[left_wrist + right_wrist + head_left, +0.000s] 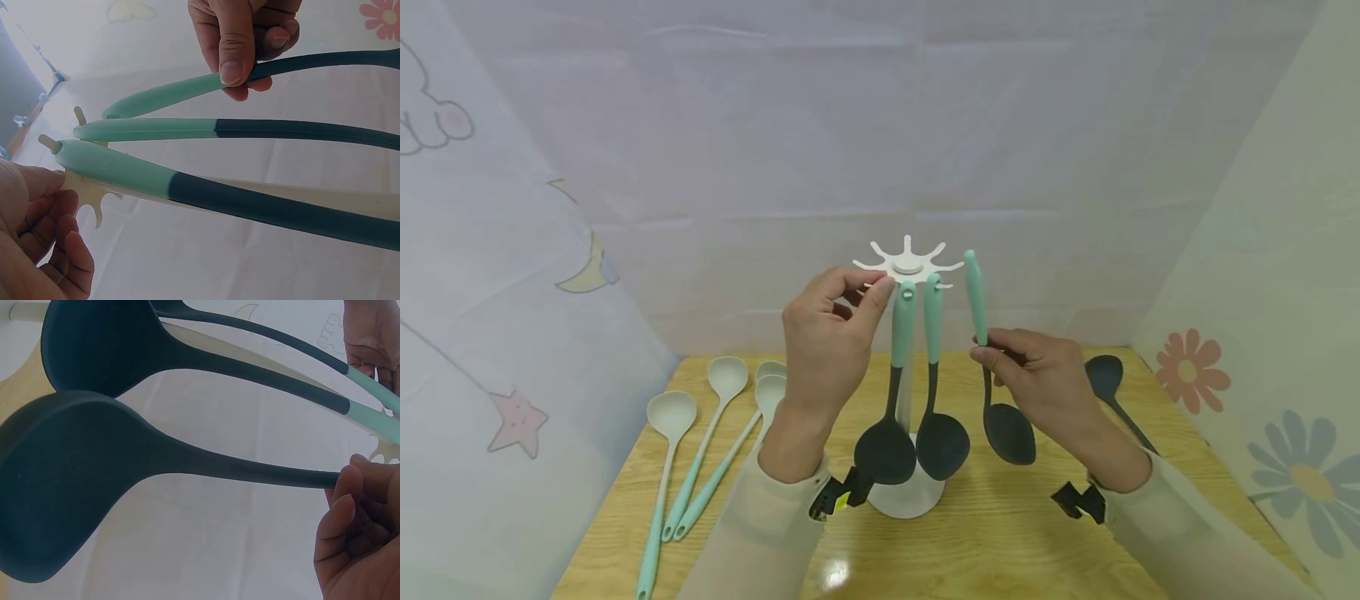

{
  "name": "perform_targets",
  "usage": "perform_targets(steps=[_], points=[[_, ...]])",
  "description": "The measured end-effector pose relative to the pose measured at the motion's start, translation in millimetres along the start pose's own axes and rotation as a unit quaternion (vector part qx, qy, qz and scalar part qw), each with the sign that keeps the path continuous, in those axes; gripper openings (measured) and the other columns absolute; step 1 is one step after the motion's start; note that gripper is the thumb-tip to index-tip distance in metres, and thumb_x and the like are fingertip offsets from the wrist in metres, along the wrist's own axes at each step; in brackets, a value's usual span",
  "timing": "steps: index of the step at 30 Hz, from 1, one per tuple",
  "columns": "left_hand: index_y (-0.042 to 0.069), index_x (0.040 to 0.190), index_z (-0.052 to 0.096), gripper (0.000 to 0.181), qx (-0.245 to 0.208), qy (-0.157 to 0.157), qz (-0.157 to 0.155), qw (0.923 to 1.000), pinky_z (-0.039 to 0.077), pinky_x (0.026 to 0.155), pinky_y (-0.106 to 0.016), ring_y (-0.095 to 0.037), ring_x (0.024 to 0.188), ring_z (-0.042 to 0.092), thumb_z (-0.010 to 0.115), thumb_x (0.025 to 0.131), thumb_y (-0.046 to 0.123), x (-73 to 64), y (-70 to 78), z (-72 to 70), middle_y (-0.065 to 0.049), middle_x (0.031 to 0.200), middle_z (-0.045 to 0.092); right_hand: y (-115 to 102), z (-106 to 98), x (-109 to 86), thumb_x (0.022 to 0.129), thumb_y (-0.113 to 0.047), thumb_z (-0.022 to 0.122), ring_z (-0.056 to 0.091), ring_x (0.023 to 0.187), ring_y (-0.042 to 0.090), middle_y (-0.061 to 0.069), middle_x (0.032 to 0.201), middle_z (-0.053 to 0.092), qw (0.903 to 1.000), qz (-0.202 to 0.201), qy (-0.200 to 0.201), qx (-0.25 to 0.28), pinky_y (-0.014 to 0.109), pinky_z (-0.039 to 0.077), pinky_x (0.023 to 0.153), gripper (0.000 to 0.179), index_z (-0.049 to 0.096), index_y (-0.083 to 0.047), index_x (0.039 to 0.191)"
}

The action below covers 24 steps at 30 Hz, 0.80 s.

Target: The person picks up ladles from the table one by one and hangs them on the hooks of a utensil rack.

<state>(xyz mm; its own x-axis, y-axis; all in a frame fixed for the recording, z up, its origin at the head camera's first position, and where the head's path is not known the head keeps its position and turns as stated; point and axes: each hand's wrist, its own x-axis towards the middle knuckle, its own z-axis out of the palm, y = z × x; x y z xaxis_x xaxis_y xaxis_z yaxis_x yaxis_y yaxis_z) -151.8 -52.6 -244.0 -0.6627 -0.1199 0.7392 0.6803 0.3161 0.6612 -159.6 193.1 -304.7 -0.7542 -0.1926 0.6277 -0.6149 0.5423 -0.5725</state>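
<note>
A white rotary utensil rack [908, 265] stands mid-table, its hook arms spread like a star. My left hand [831, 342] pinches its near-left edge between thumb and index finger. Two dark ladles with mint handles hang from the front hooks: one [886, 450] right beside my left fingertips, the other [943, 446] just to its right. My right hand [1048, 375] pinches a third dark ladle [69, 481] where the mint handle meets the dark shaft. That ladle is upright, bowl down, its handle's top end close to the rack's right side.
Several pale ladles with mint handles, one pale ladle [672, 415] among them, lie on the left of the wooden table [985, 542]. Another dark ladle [1105, 377] lies at the right, partly behind my right forearm. Patterned cloth [820, 150] surrounds the table's back and sides.
</note>
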Motion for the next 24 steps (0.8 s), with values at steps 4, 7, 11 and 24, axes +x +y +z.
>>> perform_targets(steps=[4,7,11,24], points=[[0.005,0.101,0.079,0.01,-0.001,0.0,-0.003,1.0,0.048,0.06,-0.023,-0.022,0.074,0.062,0.078,0.097,0.014,0.2,0.5,0.6,-0.007,0.091,0.076,0.6,1.0,1.2,0.096,-0.006,0.078,0.062,0.063,0.002,0.002,0.08,0.076,0.9999,0.008,-0.006,-0.006,0.018,0.046,0.05,0.014,0.083,-0.006,0.108],[0.005,0.101,0.079,0.01,-0.002,-0.001,-0.003,1.0,0.048,0.06,-0.023,-0.023,0.074,0.063,0.078,0.097,0.014,0.3,0.6,1.4,-0.007,0.092,0.076,1.2,2.0,1.7,0.095,-0.006,0.078,0.065,0.063,0.004,0.003,0.082,0.077,0.9999,0.01,-0.009,-0.004,0.018,0.049,0.051,0.014,0.083,-0.005,0.109],[0.005,0.1,0.079,0.01,-0.001,-0.002,-0.002,1.0,0.049,0.061,-0.024,-0.023,0.075,0.063,0.078,0.097,0.015,0.3,1.0,2.5,-0.007,0.092,0.077,2.5,4.0,2.1,0.095,-0.005,0.077,0.066,0.064,0.003,0.005,0.085,0.079,0.9998,0.011,-0.016,-0.001,0.019,0.051,0.052,0.015,0.082,-0.003,0.11],[0.005,0.101,0.079,0.011,0.005,-0.004,0.001,1.0,0.049,0.061,-0.024,-0.018,0.075,0.062,0.078,0.097,0.014,0.0,1.7,2.1,-0.007,0.093,0.077,2.9,10.9,6.2,0.097,-0.005,0.075,0.068,0.064,0.01,0.009,0.095,0.081,0.9982,0.021,-0.056,0.012,0.026,0.055,0.054,0.02,0.08,0.0,0.116]])
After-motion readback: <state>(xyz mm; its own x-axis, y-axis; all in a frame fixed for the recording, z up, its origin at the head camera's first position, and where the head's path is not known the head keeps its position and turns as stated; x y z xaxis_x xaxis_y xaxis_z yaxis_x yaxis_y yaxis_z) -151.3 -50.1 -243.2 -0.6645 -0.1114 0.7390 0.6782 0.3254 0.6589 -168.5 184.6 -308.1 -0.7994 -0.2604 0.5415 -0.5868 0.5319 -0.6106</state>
